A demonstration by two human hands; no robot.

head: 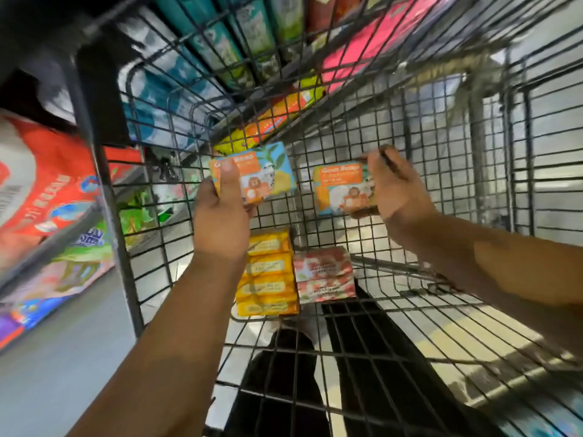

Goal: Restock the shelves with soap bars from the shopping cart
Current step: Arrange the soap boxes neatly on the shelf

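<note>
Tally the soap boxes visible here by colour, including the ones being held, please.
Orange-and-blue cardboard soap boxes: 2, one held in the left hand, one in the right hand
Yellow rectangular soap boxes, stacked in the grey wire shopping cart: 4
Pink floral soap boxes, stacked beside them: 2
Total: 8

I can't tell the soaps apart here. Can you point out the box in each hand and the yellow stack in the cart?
left-hand soap box [268,175]: head view, printed front face.
right-hand soap box [342,189]: head view, printed front face.
yellow soap stack [269,264]: head view, second bar's front.
</note>
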